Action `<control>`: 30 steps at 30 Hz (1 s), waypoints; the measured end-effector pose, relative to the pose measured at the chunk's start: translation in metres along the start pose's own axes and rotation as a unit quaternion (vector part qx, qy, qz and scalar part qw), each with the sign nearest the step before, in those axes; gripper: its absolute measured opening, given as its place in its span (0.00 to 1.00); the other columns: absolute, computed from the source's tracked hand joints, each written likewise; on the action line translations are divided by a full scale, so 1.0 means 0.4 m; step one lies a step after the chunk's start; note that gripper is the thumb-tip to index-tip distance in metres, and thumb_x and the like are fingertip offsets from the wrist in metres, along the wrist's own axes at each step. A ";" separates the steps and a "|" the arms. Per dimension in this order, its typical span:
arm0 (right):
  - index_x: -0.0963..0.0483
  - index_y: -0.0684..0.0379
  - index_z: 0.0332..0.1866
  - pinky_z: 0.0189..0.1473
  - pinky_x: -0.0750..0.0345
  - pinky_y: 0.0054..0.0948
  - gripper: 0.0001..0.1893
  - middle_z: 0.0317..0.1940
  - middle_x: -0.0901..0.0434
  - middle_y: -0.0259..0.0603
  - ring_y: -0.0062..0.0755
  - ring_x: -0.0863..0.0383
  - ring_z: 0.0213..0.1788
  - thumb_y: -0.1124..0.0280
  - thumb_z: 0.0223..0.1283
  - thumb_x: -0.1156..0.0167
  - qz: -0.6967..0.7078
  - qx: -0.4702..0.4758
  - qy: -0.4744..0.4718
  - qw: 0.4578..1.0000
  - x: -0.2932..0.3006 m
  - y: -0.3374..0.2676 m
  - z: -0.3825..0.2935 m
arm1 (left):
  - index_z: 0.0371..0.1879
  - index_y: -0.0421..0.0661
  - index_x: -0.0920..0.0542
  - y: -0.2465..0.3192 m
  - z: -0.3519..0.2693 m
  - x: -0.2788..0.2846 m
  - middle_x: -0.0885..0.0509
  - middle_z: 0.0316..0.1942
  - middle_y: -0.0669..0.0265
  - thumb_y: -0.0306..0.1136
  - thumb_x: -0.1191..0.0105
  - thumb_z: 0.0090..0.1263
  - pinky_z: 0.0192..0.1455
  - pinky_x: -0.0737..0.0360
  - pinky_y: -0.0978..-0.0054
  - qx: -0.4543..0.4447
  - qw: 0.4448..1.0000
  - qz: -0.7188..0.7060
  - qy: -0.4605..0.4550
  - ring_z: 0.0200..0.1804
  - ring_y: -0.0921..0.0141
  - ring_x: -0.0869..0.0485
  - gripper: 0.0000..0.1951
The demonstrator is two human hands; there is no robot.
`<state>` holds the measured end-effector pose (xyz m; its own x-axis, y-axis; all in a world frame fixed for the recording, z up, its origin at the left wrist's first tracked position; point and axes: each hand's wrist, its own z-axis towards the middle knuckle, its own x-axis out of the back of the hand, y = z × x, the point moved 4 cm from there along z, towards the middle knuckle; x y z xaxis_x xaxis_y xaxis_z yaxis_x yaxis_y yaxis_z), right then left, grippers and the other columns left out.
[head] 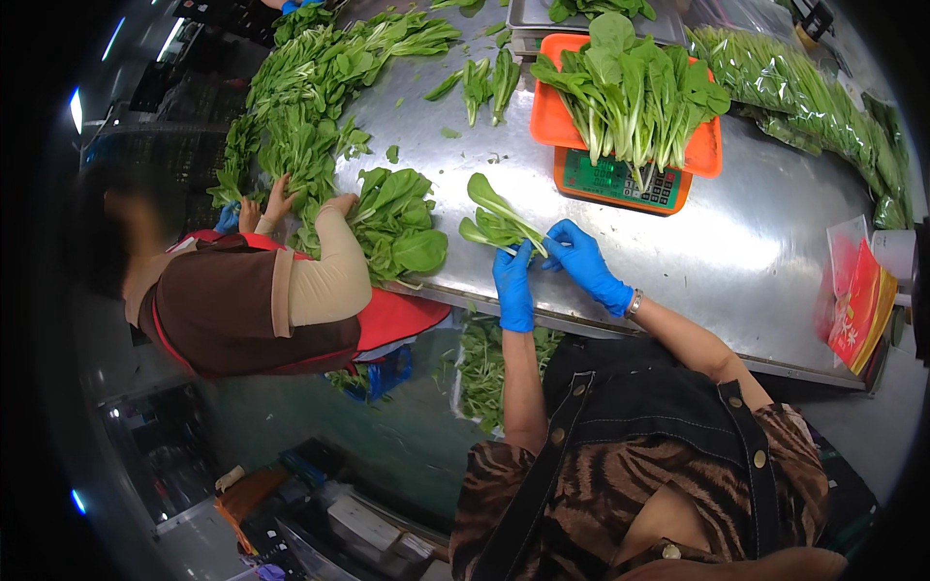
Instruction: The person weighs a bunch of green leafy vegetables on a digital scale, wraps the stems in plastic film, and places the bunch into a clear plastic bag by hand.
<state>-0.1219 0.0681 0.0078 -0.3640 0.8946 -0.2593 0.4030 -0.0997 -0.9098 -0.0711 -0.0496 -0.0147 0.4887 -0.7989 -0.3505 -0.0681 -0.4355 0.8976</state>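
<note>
In a blue glove, my left hand [515,287] grips the base of a small leafy green plant [498,218] with pale stems, its leaves pointing up and left. My right hand [581,261], also gloved in blue, has its fingertips at the stem end of the same plant; whether they pinch it I cannot tell. Beyond my hands, an orange tray [545,120] heaped with leafy greens [625,94] rests on a digital scale [617,180]. A pile of loose greens [403,225] lies left of my hands, near the steel table's edge.
A co-worker [254,305] stands at the left, hands in a long heap of greens [298,94]. Bagged greens [799,87] and a red plastic bag [857,312] lie on the steel table [726,269] at the right. Below its edge is a container of greens [483,370].
</note>
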 end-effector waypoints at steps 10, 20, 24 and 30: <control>0.31 0.60 0.34 0.30 0.26 0.26 0.09 0.20 0.25 0.39 0.24 0.24 0.23 0.65 0.56 0.46 -0.253 0.096 -0.073 0.960 -0.051 -0.004 -0.034 | 0.46 0.39 0.32 0.081 -0.068 -0.043 0.25 0.37 0.64 0.31 0.57 0.67 0.39 0.28 0.76 0.039 0.993 -0.087 0.069 0.38 0.74 0.27 0.12; 0.29 0.60 0.35 0.28 0.28 0.19 0.17 0.26 0.24 0.36 0.20 0.25 0.24 0.56 0.53 0.43 -0.118 0.008 0.126 0.985 0.235 -0.132 -0.052 | 0.48 0.37 0.31 0.128 -0.258 0.445 0.23 0.39 0.59 0.32 0.51 0.62 0.41 0.26 0.72 0.087 0.880 0.422 0.199 0.38 0.67 0.23 0.17; 0.30 0.61 0.36 0.28 0.28 0.17 0.15 0.29 0.22 0.35 0.19 0.25 0.25 0.58 0.57 0.47 0.025 0.009 0.120 0.992 0.282 -0.144 -0.016 | 0.45 0.34 0.29 0.247 -0.190 0.224 0.25 0.45 0.56 0.31 0.49 0.60 0.47 0.29 0.71 0.083 0.840 0.519 0.132 0.44 0.66 0.26 0.17; 0.26 0.61 0.37 0.23 0.29 0.14 0.13 0.25 0.22 0.36 0.17 0.25 0.20 0.63 0.60 0.51 0.089 0.056 0.112 0.988 0.278 -0.156 0.013 | 0.32 0.43 0.29 0.268 0.049 -0.383 0.31 0.32 0.69 0.29 0.39 0.52 0.37 0.32 0.79 -0.306 0.896 0.321 -0.034 0.35 0.76 0.31 0.13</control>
<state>-0.1921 0.1716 0.0339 -0.0964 0.9311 -0.3519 0.3446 -0.3005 -0.8894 -0.1704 0.0178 0.1301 0.4640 -0.8358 0.2935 0.1841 0.4151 0.8910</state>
